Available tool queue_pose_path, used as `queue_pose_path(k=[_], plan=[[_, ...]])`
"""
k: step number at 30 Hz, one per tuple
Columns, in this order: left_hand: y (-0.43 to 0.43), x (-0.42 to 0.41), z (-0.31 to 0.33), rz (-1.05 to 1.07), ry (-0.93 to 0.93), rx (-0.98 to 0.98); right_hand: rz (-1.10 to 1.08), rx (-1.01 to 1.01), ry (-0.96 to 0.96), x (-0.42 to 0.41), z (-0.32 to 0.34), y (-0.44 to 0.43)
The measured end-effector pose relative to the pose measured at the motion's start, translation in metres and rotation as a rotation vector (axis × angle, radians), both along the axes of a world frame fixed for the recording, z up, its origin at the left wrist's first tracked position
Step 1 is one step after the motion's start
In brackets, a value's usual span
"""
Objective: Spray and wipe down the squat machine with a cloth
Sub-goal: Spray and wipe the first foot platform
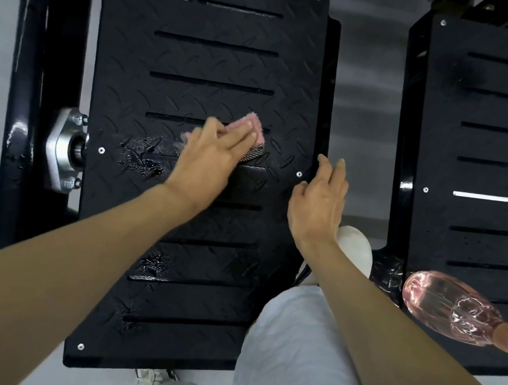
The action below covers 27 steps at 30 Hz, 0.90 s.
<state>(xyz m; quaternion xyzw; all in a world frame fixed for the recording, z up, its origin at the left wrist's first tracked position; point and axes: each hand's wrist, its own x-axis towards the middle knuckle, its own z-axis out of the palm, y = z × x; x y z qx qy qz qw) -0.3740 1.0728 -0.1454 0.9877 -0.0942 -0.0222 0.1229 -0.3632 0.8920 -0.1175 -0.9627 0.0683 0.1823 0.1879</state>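
Pink cloth (251, 121) pressed under left hand (209, 156); right hand (319, 202) hovers, fingers (340, 173) relaxed.

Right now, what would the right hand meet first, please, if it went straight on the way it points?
Probably the right edge of the left footplate, just ahead of it; how high the right hand hovers is unclear.

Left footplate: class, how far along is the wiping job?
Spraying looks done: wet patches glisten on the black checker-plate footplate, and the pink plastic spray bottle lies aside. In hand: the left hand presses the pink cloth mid-plate. Left: wiping up those wet patches.
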Motion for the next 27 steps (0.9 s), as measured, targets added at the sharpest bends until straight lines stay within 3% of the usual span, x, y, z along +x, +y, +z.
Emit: queue_pose_path(k=[2, 5, 7, 9, 12, 14, 16, 20, 22, 27], plan=[[-0.013, -0.008, 0.001, -0.057, 0.035, -0.049, 0.062, -0.062, -0.010, -0.002, 0.000, 0.003], [-0.014, -0.006, 0.005, -0.394, 0.030, -0.083, 0.173, -0.130, -0.023, -0.003, 0.001, 0.009], [0.003, 0.001, 0.008, -0.501, 0.059, -0.052, 0.242, -0.162, -0.028, -0.005, 0.001, 0.014], [0.027, 0.005, 0.007, -0.436, 0.016, -0.039, 0.310, -0.179, -0.041, -0.006, 0.001, 0.019], [0.051, 0.003, -0.004, -0.103, -0.060, -0.075, 0.362, -0.188, -0.027, -0.007, 0.001, 0.023], [0.043, -0.002, -0.004, 0.067, -0.014, -0.109, 0.369, -0.183, -0.026, -0.008, 0.001, 0.026], [0.022, -0.010, 0.001, 0.060, 0.014, -0.110, 0.363, -0.175, -0.032, -0.008, 0.001, 0.029], [0.005, -0.029, 0.007, -0.327, 0.063, -0.015, 0.338, -0.166, -0.012, -0.006, 0.001, 0.036], [0.024, -0.030, 0.008, -0.363, 0.013, 0.077, 0.336, -0.169, -0.028, -0.006, 0.001, 0.039], [0.061, -0.033, 0.002, 0.140, -0.013, 0.032, 0.350, -0.152, -0.032, -0.010, -0.002, 0.043]])
